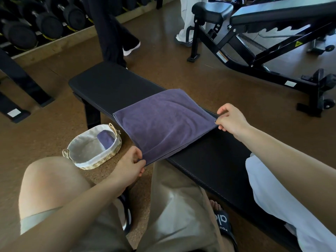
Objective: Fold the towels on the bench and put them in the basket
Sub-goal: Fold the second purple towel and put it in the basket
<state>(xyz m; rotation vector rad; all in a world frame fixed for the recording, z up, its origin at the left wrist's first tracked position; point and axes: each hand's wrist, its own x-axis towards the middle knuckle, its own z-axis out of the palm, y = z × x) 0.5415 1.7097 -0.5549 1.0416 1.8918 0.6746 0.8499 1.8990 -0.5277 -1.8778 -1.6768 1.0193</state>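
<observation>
Purple towel (pixel 163 122) spread flat across black bench (pixel 109 84), near corner pinched by left hand (pixel 130 168), right corner by right hand (pixel 231 120). Near left on floor, lined wicker basket (pixel 109 155) holding what looks like a folded purple towel (pixel 106 139), partly hidden by the rim. White cloth (pixel 291 206) at right, cut off by frame.

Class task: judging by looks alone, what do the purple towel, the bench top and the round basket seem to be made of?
Purple towel spread on the bench: probably terry or microfibre cloth, matt, soft creases. Black padded bench top: looks like vinyl or leather, smooth with a faint sheen. Round woven basket: seemingly straw or seagrass, braided rim, with a pale fabric liner.
</observation>
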